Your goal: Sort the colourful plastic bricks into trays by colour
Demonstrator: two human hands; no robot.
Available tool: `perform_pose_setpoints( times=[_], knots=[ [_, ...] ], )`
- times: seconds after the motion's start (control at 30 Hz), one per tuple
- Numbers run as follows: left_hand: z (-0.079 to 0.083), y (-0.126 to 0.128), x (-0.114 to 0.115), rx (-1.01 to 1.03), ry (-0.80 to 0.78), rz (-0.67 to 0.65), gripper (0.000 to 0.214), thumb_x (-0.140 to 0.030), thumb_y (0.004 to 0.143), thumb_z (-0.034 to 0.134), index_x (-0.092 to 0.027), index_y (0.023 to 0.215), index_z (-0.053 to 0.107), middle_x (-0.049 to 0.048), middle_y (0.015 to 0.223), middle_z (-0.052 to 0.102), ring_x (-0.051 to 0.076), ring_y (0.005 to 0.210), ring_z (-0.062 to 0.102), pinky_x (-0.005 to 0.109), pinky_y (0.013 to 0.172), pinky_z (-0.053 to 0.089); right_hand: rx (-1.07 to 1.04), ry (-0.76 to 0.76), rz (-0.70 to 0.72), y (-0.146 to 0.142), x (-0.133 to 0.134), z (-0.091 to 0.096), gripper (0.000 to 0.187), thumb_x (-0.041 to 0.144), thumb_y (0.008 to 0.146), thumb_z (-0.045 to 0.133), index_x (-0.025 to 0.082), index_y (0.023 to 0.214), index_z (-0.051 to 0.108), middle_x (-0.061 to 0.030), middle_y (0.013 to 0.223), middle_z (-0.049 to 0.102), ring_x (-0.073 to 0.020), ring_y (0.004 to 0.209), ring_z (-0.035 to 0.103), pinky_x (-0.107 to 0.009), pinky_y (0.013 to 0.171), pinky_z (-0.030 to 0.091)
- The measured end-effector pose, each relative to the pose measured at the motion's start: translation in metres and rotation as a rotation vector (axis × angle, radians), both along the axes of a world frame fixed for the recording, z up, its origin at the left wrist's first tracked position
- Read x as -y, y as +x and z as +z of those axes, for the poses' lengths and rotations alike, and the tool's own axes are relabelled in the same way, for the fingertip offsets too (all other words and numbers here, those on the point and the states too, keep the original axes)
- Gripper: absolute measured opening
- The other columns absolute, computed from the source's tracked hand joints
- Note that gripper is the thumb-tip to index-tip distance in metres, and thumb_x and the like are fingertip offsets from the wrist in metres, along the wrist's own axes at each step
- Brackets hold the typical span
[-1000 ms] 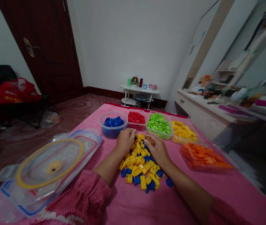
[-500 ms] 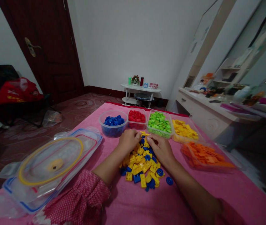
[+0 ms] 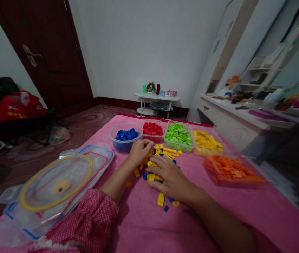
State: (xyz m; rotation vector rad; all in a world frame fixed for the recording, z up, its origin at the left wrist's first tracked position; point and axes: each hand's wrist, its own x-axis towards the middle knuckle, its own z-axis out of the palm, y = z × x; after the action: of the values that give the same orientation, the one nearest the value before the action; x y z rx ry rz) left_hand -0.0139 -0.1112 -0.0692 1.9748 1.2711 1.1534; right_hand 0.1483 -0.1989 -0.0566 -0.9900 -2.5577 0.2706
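A mixed pile of yellow and blue building blocks (image 3: 153, 177) lies on the pink cloth between my hands. My right hand (image 3: 171, 177) rests over the pile, palm down with its fingers spread, covering much of it. At the pile's far left side is my left hand (image 3: 140, 153), cupped against the blocks with its fingers reaching forward and partly hidden. Beyond the fingertips, several yellow blocks (image 3: 170, 151) are spread towards the containers. One long yellow block (image 3: 161, 199) sits at the near edge.
Behind the pile stand a round tub of blue blocks (image 3: 124, 146) and boxes of red (image 3: 153, 138), green (image 3: 179, 144) and yellow blocks (image 3: 208, 153). A box of orange blocks (image 3: 233, 179) is at the right. Stacked clear lids (image 3: 59, 186) lie at the left on the pink cloth (image 3: 138, 225).
My right hand has come left and nearer, from the pile's far right side onto its top. The blocks have shifted, with some yellow ones now spread out at the far end.
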Motion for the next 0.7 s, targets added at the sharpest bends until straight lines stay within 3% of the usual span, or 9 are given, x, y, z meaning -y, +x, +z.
perform_pose_setpoints(
  times=[0.13, 0.37, 0.47, 0.57, 0.7],
  knots=[
    [-0.009, 0.004, 0.004, -0.118, -0.011, -0.058, 0.033, -0.032, 0.084, 0.044, -0.013, 0.078, 0.069, 0.0029, 0.071, 0.067, 0.014, 0.067, 0.058, 0.021, 0.060, 0.041, -0.082, -0.012, -0.231, 0.026, -0.026, -0.007, 0.025, 0.029, 0.083, 0.053, 0.020, 0.104, 0.064, -0.0084, 0.125, 0.054, -0.0208, 0.114, 0.049, -0.035, 0.097, 0.037],
    [-0.019, 0.003, -0.001, -0.199, -0.022, -0.105, 0.029, -0.034, 0.082, 0.049, -0.016, 0.087, 0.071, 0.0034, 0.079, 0.069, 0.015, 0.070, 0.059, 0.021, 0.064, 0.043, 0.007, -0.050, -0.507, 0.054, -0.042, -0.007, 0.025, 0.033, 0.080, 0.055, 0.018, 0.097, 0.067, -0.0084, 0.101, 0.065, -0.0213, 0.096, 0.057, -0.032, 0.085, 0.042],
    [-0.022, 0.003, -0.001, -0.178, -0.018, -0.127, 0.032, -0.035, 0.084, 0.047, -0.014, 0.089, 0.070, 0.0037, 0.079, 0.069, 0.014, 0.069, 0.058, 0.021, 0.062, 0.043, -0.048, 0.028, -0.501, 0.050, -0.039, -0.001, 0.024, 0.031, 0.078, 0.059, 0.018, 0.096, 0.068, -0.0086, 0.102, 0.064, -0.0220, 0.098, 0.055, -0.033, 0.087, 0.040],
    [-0.022, 0.003, -0.001, -0.130, -0.006, -0.126, 0.033, -0.035, 0.084, 0.046, -0.013, 0.084, 0.070, 0.0035, 0.076, 0.067, 0.014, 0.067, 0.058, 0.021, 0.060, 0.042, -0.152, 0.133, -0.385, 0.037, -0.031, 0.005, 0.023, 0.026, 0.076, 0.062, 0.020, 0.098, 0.067, -0.0062, 0.103, 0.064, -0.0211, 0.100, 0.052, -0.034, 0.089, 0.040],
    [-0.023, 0.004, -0.001, -0.122, -0.004, -0.116, 0.031, -0.034, 0.083, 0.047, -0.013, 0.083, 0.070, 0.0032, 0.075, 0.067, 0.013, 0.067, 0.057, 0.020, 0.061, 0.042, -0.013, 0.110, -0.256, 0.020, -0.018, 0.005, 0.023, 0.020, 0.075, 0.062, 0.024, 0.098, 0.067, -0.0045, 0.096, 0.065, -0.0214, 0.095, 0.053, -0.034, 0.082, 0.041]
  ],
)
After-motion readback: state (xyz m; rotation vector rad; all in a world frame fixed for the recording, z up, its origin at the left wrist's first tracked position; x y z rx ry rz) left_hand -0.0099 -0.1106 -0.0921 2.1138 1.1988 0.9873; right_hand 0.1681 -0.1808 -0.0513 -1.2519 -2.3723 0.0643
